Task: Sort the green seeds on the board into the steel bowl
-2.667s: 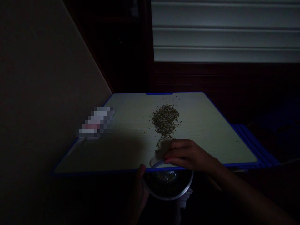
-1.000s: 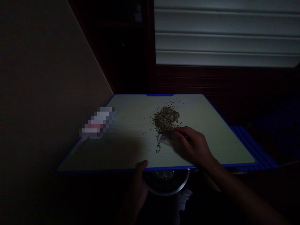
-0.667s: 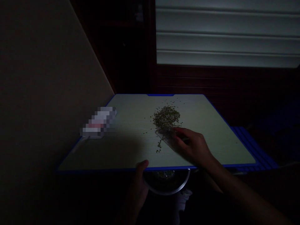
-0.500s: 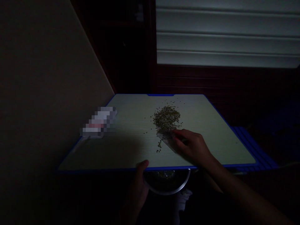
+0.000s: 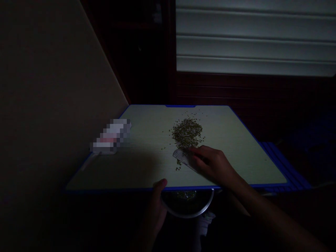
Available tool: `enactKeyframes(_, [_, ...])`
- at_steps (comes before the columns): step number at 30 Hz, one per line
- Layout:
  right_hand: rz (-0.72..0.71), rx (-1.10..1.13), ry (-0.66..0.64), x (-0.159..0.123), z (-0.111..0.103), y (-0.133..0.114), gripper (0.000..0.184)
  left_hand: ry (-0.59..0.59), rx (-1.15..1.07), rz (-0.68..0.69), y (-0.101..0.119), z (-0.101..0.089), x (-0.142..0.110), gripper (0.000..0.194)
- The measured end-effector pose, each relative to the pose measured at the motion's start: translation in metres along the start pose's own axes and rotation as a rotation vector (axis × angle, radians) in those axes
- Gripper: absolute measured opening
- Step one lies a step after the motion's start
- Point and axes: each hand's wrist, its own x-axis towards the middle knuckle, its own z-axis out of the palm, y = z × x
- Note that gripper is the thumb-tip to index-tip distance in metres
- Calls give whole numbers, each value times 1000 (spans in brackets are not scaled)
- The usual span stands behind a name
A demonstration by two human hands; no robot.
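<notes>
A pile of small greenish-brown seeds (image 5: 187,131) lies on the pale, blue-edged tabletop (image 5: 225,140), with a few strays around it. My right hand (image 5: 214,162) pinches a thin clear plastic piece (image 5: 183,157) with a rounded end, low over the table at the pile's near side. Several seeds lie just in front of that piece. At the table's near edge is my left hand (image 5: 159,201), its thumb up over the edge and its other fingers hidden. It grips the left side of a round bowl (image 5: 194,213) with a shiny rim, partly under the table, with seeds inside.
A blurred-out white and pink item (image 5: 111,136) rests at the table's left side. A wall (image 5: 63,77) runs along the left. Behind the table stand dark wooden furniture (image 5: 210,87) and a pale slatted panel (image 5: 252,42). Something blue and ridged (image 5: 286,168) is at the right.
My right hand has drawn the plastic piece slightly back from the pile and tilted it, so its rounded end shows more plainly. The left hand and bowl stay nearly still.
</notes>
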Motion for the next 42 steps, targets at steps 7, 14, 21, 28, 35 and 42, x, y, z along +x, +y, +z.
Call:
enactKeyframes(7, [-29,52,-44,1,-2,-6,33,5,17,-22,0,0,-1,18])
enactKeyframes(14, [-11,56,-32,1,-2,-5,32,33,19,19,-1,-1,1,18])
enactKeyframes(21, [-54,43,-124,2,-1,-4,33,31,30,13,-1,0,1,14])
enactKeyframes(28, [-87,78,-172,1,-2,-9,33,9,11,14,-1,3,-1,15])
enactKeyframes(35, [-116,109,-188,1,-5,-10,34,18,9,-8,-1,3,0,17])
enactKeyframes(42, [-70,122,33,-4,-7,-6,26,-31,-2,10,-2,-2,2,17])
